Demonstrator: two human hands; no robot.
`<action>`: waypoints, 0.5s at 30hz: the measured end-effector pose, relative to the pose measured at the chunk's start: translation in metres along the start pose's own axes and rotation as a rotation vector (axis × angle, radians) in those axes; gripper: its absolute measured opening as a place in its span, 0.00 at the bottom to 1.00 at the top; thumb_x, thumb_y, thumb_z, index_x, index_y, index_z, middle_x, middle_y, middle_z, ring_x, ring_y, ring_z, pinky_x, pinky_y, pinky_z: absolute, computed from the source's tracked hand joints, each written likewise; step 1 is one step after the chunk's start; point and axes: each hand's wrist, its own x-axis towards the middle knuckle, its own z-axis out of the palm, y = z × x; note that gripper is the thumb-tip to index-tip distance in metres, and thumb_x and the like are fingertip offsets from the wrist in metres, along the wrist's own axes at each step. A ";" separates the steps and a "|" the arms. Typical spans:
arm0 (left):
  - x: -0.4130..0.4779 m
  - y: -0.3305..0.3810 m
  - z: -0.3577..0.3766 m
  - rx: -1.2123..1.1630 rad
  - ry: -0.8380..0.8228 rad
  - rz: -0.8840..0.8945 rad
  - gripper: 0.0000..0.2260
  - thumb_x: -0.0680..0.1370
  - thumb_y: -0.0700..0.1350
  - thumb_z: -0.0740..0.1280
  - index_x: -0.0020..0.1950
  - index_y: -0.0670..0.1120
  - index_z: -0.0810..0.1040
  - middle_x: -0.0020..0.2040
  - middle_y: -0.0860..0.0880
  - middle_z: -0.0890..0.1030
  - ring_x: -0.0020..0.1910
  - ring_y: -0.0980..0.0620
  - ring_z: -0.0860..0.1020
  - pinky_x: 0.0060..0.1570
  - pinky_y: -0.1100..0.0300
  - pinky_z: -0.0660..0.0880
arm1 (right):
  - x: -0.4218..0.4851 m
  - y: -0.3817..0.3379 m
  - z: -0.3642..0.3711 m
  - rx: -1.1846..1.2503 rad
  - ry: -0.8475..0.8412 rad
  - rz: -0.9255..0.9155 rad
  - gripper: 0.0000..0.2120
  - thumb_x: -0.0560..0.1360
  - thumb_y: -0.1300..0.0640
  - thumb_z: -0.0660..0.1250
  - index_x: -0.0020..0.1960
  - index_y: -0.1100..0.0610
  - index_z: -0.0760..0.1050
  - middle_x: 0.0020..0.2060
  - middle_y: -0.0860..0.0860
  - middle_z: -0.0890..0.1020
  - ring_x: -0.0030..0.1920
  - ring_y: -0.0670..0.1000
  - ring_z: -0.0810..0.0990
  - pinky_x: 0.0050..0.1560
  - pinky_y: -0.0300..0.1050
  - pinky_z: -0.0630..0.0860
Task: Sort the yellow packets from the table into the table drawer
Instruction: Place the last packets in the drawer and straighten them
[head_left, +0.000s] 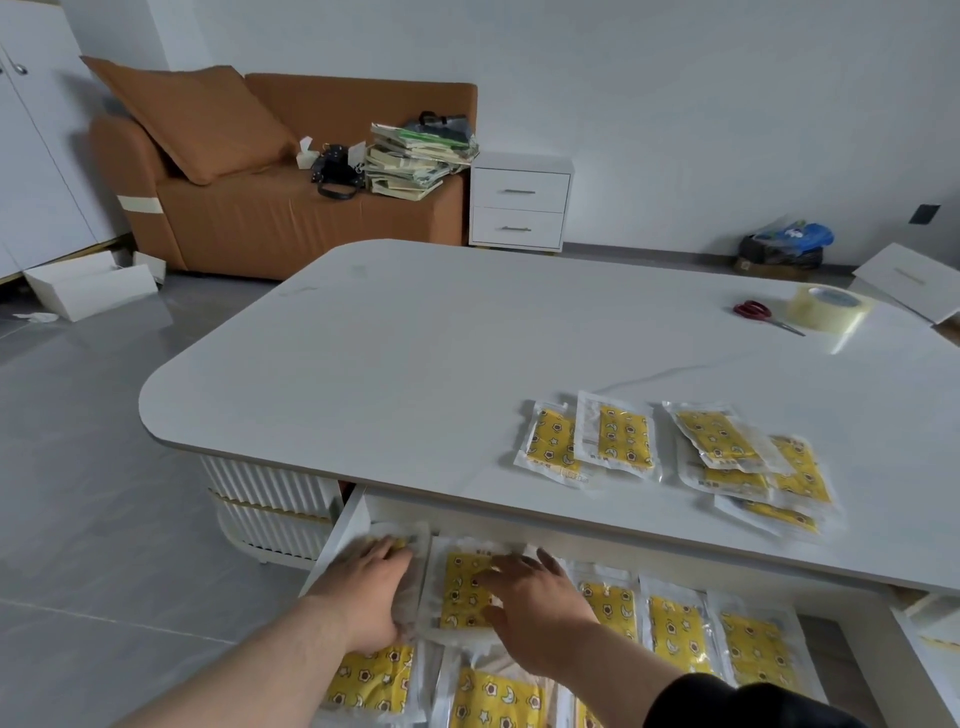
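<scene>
Left hand (371, 587) flat, fingers straight, pressing a corner packet (418, 543) at the drawer's (337, 530) far-left end. Right hand (535, 597) spread flat on the neighbouring packet (462, 587). Further yellow packets (748, 644) fill the drawer. Beyond the drawer, loose packets (623, 436) lie on the surface (415, 364). Scissors (753, 310) and tape roll (826, 306) lie farther back.

Approx. 6 yellow packets (618, 436) are lying on the table (415, 338). Approx. 8 more are showing in the drawer (341, 526), some half hidden. 2 hands are showing: left hand (370, 590) & right hand (537, 597). 1 pair of scissors (753, 310) & 1 tape roll (826, 307) are sitting up top.
</scene>
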 end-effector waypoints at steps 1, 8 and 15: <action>0.000 0.000 0.000 -0.005 -0.017 0.003 0.45 0.72 0.60 0.70 0.80 0.51 0.48 0.81 0.49 0.46 0.79 0.46 0.45 0.78 0.50 0.46 | -0.003 0.004 -0.002 0.007 0.026 0.020 0.22 0.82 0.47 0.54 0.75 0.48 0.64 0.77 0.50 0.63 0.77 0.52 0.59 0.78 0.51 0.45; -0.006 0.006 -0.006 -0.093 -0.053 -0.041 0.44 0.72 0.54 0.68 0.80 0.54 0.45 0.81 0.52 0.45 0.79 0.48 0.43 0.77 0.52 0.45 | -0.027 0.044 0.005 0.011 -0.012 0.144 0.25 0.80 0.46 0.59 0.76 0.46 0.62 0.76 0.47 0.64 0.76 0.51 0.60 0.77 0.47 0.52; -0.020 0.015 -0.023 -0.213 -0.018 -0.068 0.38 0.73 0.48 0.64 0.80 0.54 0.49 0.81 0.52 0.46 0.79 0.49 0.45 0.76 0.51 0.47 | -0.041 0.044 -0.015 0.027 0.011 0.100 0.21 0.82 0.49 0.55 0.74 0.49 0.65 0.74 0.49 0.67 0.74 0.52 0.64 0.76 0.48 0.58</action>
